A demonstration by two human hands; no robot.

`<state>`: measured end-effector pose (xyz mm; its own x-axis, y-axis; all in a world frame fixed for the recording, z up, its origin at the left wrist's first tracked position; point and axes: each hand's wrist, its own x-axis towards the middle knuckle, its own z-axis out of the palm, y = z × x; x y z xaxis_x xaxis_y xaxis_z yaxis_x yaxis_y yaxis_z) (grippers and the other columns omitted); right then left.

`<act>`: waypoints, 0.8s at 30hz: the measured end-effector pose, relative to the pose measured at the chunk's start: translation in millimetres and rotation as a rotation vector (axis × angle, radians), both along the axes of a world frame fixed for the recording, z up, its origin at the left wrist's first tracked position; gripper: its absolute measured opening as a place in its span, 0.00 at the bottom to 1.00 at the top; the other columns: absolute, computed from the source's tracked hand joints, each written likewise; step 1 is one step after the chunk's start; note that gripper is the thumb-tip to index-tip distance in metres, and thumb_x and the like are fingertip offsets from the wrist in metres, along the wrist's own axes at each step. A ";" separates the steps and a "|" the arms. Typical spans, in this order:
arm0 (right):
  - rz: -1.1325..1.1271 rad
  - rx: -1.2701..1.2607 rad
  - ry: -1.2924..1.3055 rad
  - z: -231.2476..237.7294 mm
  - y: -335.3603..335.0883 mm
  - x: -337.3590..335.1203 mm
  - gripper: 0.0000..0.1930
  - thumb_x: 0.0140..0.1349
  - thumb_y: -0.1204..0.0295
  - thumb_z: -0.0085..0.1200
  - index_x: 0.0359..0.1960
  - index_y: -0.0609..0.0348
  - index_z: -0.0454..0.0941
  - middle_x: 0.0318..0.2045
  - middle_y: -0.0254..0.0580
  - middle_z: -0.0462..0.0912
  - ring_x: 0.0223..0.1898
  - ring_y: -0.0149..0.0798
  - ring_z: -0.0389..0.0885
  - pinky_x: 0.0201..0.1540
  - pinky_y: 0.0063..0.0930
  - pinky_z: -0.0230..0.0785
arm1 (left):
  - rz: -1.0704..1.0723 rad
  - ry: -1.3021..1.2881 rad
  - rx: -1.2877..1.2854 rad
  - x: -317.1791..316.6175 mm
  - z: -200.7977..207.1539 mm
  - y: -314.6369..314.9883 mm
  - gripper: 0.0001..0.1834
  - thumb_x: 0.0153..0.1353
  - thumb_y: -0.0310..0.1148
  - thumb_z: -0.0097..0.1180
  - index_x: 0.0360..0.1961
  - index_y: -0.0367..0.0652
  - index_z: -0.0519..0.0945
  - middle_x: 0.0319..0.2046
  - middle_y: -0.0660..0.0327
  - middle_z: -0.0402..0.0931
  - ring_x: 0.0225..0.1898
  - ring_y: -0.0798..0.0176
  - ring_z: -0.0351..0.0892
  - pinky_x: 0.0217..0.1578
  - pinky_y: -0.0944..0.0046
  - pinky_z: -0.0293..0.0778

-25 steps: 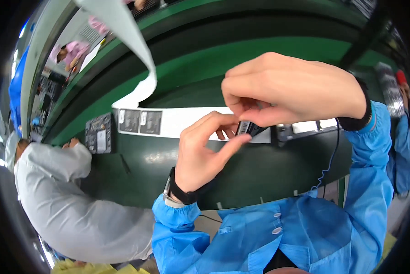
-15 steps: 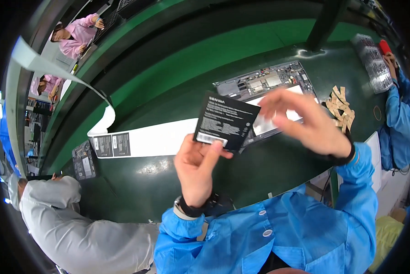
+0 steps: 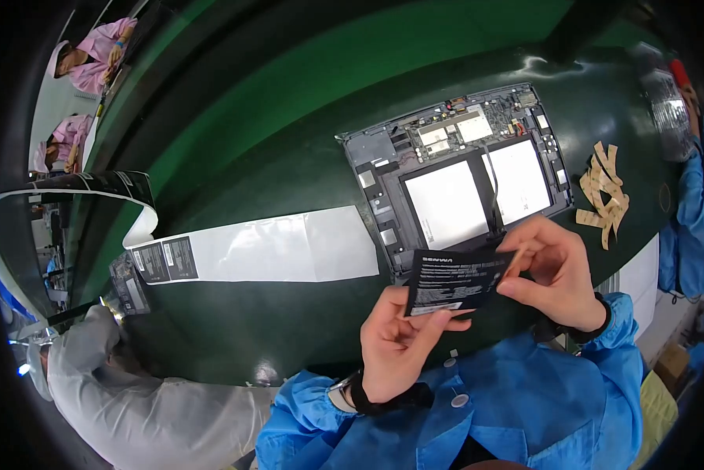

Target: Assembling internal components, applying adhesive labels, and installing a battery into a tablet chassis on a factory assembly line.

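Note:
My left hand point(image 3: 399, 341) is closed on the lower left edge of a black label point(image 3: 455, 280) with white print, thumb in front. The label is slightly bowed and tilted. At its right end, my right hand point(image 3: 554, 272) pinches the edge between thumb and fingertips; a thin tan edge shows there. Just beyond the label lies an opened tablet-like device point(image 3: 391, 184), its circuit board and two white battery cells point(image 3: 447, 205) exposed. The label overlaps the device's near edge in view, and I cannot tell whether they touch.
A white backing strip point(image 3: 273, 247) with black labels at its left end stretches over the green table point(image 3: 234, 329). Tan paper strips point(image 3: 602, 192) lie in a pile right of the device. Another device point(image 3: 128, 283) sits far left, by a person in grey point(image 3: 156, 407).
My right hand has come down to the label's right end and now pinches it. The label has moved right and nearer to me, and is more bowed. The device is less covered.

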<state>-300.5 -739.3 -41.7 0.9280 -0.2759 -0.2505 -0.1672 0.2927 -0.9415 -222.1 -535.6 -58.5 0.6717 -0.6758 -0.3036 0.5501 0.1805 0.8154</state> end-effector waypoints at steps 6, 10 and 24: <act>0.004 -0.069 0.006 -6.3 -20.5 3.4 0.07 0.60 0.83 0.60 0.38 0.67 0.75 0.36 0.38 0.79 0.34 0.25 0.77 0.40 0.19 0.70 | -0.142 0.044 0.017 0.8 -4.4 -7.4 0.14 0.68 0.16 0.47 0.52 0.32 0.63 0.53 0.48 0.76 0.52 0.58 0.81 0.53 0.65 0.77; 0.013 0.083 0.145 5.5 -29.1 6.8 0.09 0.58 0.82 0.63 0.36 0.67 0.74 0.35 0.37 0.78 0.35 0.25 0.76 0.40 0.18 0.68 | -0.195 -0.025 -0.142 1.1 -0.8 -9.9 0.23 0.64 0.11 0.46 0.59 0.31 0.59 0.59 0.40 0.69 0.61 0.45 0.72 0.64 0.49 0.68; -0.064 -0.377 0.246 30.2 -57.2 29.3 0.09 0.59 0.74 0.64 0.32 0.61 0.74 0.23 0.31 0.77 0.23 0.23 0.77 0.24 0.15 0.69 | -0.477 -1.194 -0.024 42.4 3.0 3.8 0.12 0.49 0.22 0.63 0.37 0.36 0.86 0.40 0.54 0.84 0.42 0.54 0.84 0.41 0.61 0.80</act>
<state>-271.2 -796.5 -11.4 0.8318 -0.4445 -0.3323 -0.3916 -0.0457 -0.9190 -179.7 -531.7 -55.5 0.2092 -0.9201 0.3313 -0.5016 0.1898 0.8440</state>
